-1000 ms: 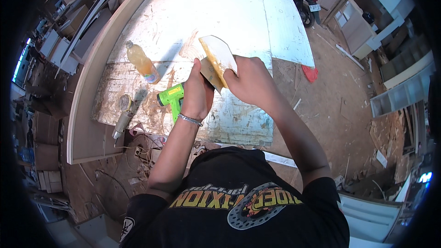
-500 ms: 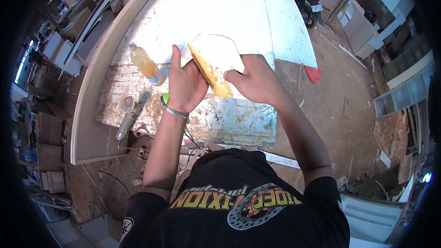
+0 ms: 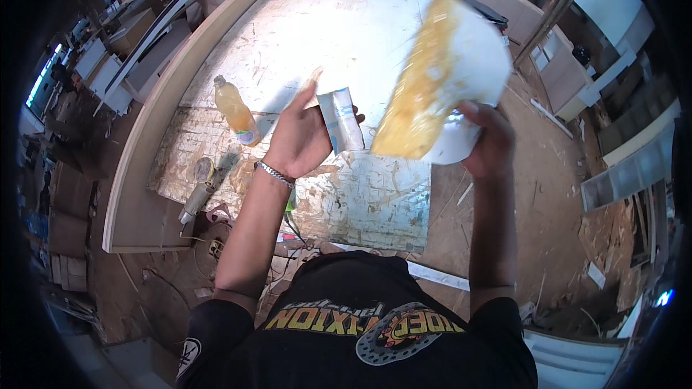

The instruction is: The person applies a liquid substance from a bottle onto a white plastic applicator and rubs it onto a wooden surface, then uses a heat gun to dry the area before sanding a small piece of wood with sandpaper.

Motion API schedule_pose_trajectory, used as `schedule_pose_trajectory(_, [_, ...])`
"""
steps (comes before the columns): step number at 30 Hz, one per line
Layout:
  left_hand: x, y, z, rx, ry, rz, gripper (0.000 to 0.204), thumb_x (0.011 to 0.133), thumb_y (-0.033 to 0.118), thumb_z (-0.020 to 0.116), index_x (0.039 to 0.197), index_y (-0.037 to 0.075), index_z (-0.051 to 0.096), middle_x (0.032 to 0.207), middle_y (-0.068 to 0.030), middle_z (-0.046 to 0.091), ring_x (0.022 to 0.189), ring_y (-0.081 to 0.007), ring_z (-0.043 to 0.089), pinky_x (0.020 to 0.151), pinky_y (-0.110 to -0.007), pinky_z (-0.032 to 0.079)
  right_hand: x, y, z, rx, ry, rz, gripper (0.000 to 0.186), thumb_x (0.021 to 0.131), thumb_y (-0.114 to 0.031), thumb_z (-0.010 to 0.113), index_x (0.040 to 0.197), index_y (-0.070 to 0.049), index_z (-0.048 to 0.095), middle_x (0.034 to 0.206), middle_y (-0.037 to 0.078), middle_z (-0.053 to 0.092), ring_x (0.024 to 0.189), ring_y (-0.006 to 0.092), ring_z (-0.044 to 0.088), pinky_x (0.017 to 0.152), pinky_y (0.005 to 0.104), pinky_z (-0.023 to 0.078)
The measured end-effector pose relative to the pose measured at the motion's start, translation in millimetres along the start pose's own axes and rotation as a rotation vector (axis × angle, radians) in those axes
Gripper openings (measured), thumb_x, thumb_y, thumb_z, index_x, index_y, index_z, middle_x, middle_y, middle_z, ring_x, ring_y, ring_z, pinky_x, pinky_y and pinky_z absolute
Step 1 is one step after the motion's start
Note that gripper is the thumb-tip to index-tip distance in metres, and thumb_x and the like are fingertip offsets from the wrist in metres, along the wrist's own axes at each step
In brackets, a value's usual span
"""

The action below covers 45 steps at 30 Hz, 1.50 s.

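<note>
My right hand (image 3: 491,142) grips a thin white sheet (image 3: 479,65) by its lower right part, thumb on its face. A wide yellow smear (image 3: 417,94) covers the sheet's left side; motion blurs it. My left hand (image 3: 297,137) is palm up, thumb stretched out, its fingers behind a small pale blue-and-white rectangular piece (image 3: 342,121). I cannot tell whether that piece is a packet or a cut strip. Left of this hand, a clear bottle (image 3: 234,110) of yellowish liquid stands on the worn worktable (image 3: 375,198).
A long wooden panel (image 3: 148,148) edges the table's left side. Close to it are a tape roll (image 3: 205,168) and a grey tool (image 3: 194,202). Cords and tools lie at the far edge. Scraps litter the brown floor (image 3: 540,194) at right.
My right hand has swung the yellow-smeared sheet up and to the right, away from my left hand. The small blue-and-white piece now shows in my left hand.
</note>
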State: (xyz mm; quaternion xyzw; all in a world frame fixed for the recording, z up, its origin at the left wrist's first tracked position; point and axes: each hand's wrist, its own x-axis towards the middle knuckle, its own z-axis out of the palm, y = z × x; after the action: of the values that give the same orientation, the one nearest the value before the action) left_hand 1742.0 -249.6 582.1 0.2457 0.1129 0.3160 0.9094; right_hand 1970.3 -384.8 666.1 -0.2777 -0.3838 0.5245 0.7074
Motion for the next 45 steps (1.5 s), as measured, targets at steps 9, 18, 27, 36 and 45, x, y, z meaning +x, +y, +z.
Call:
schedule_pose_trajectory(9, [-3.6, 12.2, 17.3, 0.359, 0.069, -0.216, 0.054, 0.104, 0.036, 0.041, 0.139, -0.006, 0.042, 0.133, -0.0188, 0.055, 0.118, -0.0276, 0.059, 0.101, -0.041, 0.049, -13.1, -15.1, 6.4, -1.436, -0.765, -0.517, 0.037, 0.078, -0.008, 0.071, 0.115, -0.011, 0.068, 0.118, 0.008, 0.066, 0.112, 0.0268, 0.062, 0.093, 0.0421, 0.05])
schedule_pose_trajectory(18, [0.3, 2.5, 38.0, 0.373, 0.029, -0.388, 0.083, 0.099, 0.065, 0.035, 0.139, -0.008, 0.042, 0.124, -0.0154, 0.061, 0.104, -0.0221, 0.066, 0.089, -0.036, 0.056, -15.5, 10.3, 5.3, -1.888, -0.864, -0.864, 0.022, 0.084, -0.014, 0.061, 0.105, -0.009, 0.066, 0.109, 0.009, 0.061, 0.111, 0.0217, 0.057, 0.107, 0.0458, 0.041])
schedule_pose_trajectory(27, [-0.9, -10.4, 37.6, 0.504, 0.057, -0.343, 0.067, 0.104, 0.056, 0.034, 0.139, -0.001, 0.045, 0.122, -0.0116, 0.061, 0.102, -0.0179, 0.065, 0.087, -0.033, 0.057, -2.5, 12.6, -6.7, -1.97, -0.941, -0.786, 0.027, 0.085, -0.015, 0.061, 0.112, -0.013, 0.067, 0.119, 0.008, 0.063, 0.118, 0.022, 0.057, 0.109, 0.0485, 0.04])
schedule_pose_trajectory(36, [-1.6, -15.3, 48.4, 0.573, 0.145, -0.302, 0.062, 0.106, 0.051, 0.028, 0.136, 0.0, 0.047, 0.105, -0.0097, 0.065, 0.085, -0.0113, 0.068, 0.069, -0.023, 0.06, -2.0, 15.6, -2.6, -1.976, -0.986, -0.813, 0.03, 0.084, -0.015, 0.062, 0.114, -0.014, 0.065, 0.119, 0.006, 0.063, 0.119, 0.0209, 0.056, 0.109, 0.048, 0.04])
schedule_pose_trajectory(45, [-6.8, -23.1, 48.4, 1.148, 0.247, -0.278, 0.074, 0.104, 0.055, 0.035, 0.142, -0.008, 0.044, 0.118, -0.0163, 0.063, 0.092, -0.0117, 0.059, 0.073, -0.023, 0.048, 6.5, 24.4, -9.8, -2.005, -0.975, -0.909, 0.008, 0.084, -0.016, 0.061, 0.089, -0.011, 0.064, 0.089, 0.002, 0.06, 0.101, 0.0173, 0.057, 0.104, 0.0434, 0.041])
